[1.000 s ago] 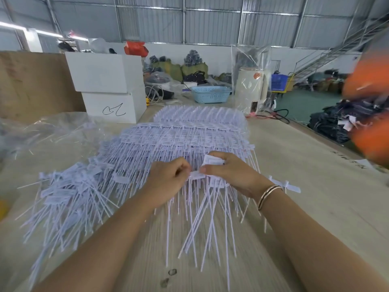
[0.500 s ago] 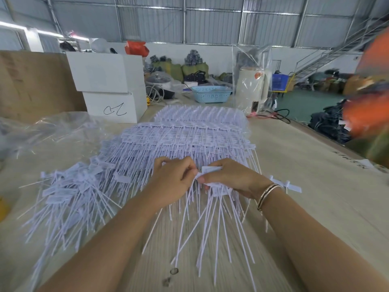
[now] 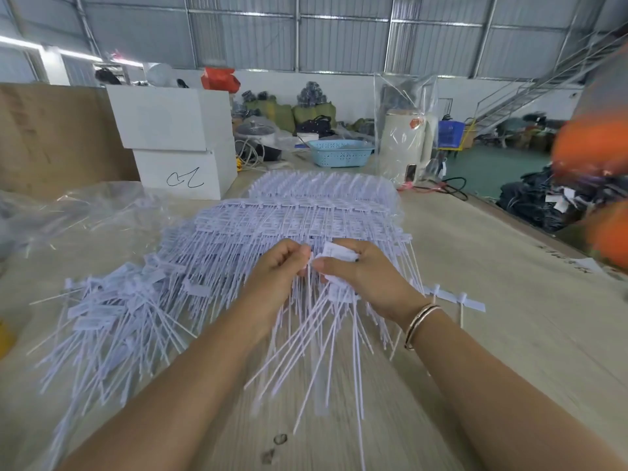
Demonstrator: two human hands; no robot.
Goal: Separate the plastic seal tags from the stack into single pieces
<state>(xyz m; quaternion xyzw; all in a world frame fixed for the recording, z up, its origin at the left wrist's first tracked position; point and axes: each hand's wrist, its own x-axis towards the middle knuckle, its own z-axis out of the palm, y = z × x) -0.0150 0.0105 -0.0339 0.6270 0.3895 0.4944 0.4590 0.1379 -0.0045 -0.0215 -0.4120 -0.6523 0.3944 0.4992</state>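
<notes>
A big stack of white plastic seal tags [image 3: 306, 215], still joined in rows, lies across the middle of the wooden table [image 3: 492, 300]. My right hand [image 3: 360, 273] grips a bunch of joined tags [image 3: 336, 253] whose long tails hang toward me. My left hand [image 3: 278, 266] pinches one tag at the bunch's left edge, fingertips almost touching my right thumb. A loose pile of single tags [image 3: 112, 311] spreads out to the left.
Two tags [image 3: 458, 299] lie on the table right of my right wrist. Clear plastic wrap [image 3: 68, 212] lies at the left. Two stacked white boxes [image 3: 176, 144], a blue basket [image 3: 339, 153] and a bagged white appliance [image 3: 406, 147] stand at the far edge.
My hands stay together at the bunch and shift only slightly. The hanging tails have swung and fanned out toward the left. The camera view has shifted a little.
</notes>
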